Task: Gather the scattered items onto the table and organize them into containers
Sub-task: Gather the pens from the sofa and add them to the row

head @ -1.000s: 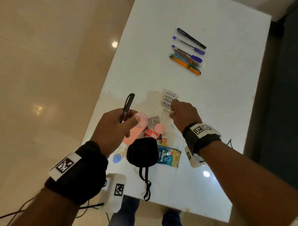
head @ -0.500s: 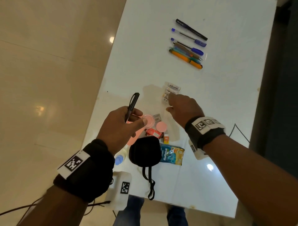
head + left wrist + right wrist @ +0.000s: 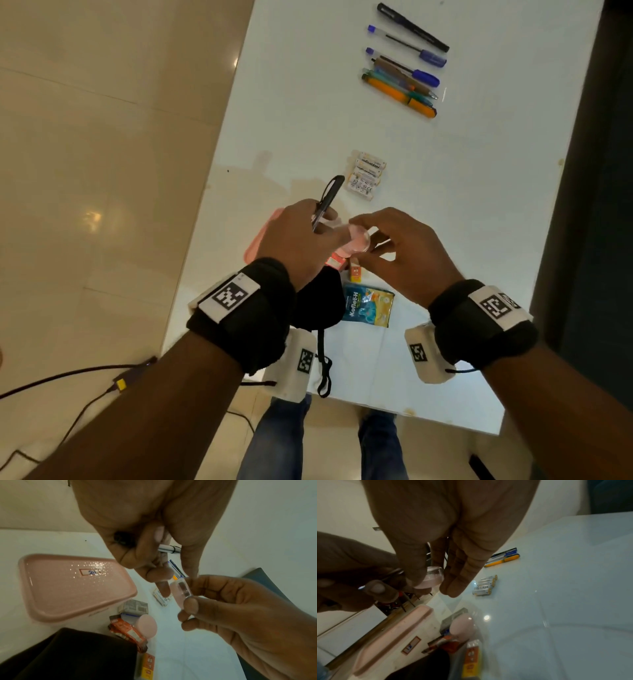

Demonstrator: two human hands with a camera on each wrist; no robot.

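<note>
Your left hand point(image 3: 301, 236) is curled round a black pen point(image 3: 327, 202) and, with thumb and forefinger, pinches one side of a small round clear container with a pink base point(image 3: 358, 240). Your right hand point(image 3: 404, 253) pinches the same little container from the other side, thumb below and fingers above; in the left wrist view its fingertips point(image 3: 190, 603) sit on the rim. It hangs between your hands above the near part of the white table point(image 3: 479, 205), over the clutter there.

The container looks light, rigid and smooth — likely slippery plastic, and small enough to pop out of a pinch. I'd take hold across the rim with opposed fingertips, not on the flat faces. In the left wrist view it is turned on edge, its round face pointing left toward your left hand. Whether it has a lid on, I cannot tell.

The pen is stiff and light; its long axis runs up and away from you, clip end at the far tip. Held as it is, it crowds your left fingers, so it may be worth setting down first.

Below your hands lie a pink rectangular lid point(image 3: 72, 586), a loose pink round lid point(image 3: 147, 626), an orange wrapper point(image 3: 126, 632) and a black pouch point(image 3: 318, 301). Four batteries point(image 3: 365, 175) lie side by side just beyond — their long axes left to right — and a row of pens point(image 3: 404, 65) lies at the far end.
</note>
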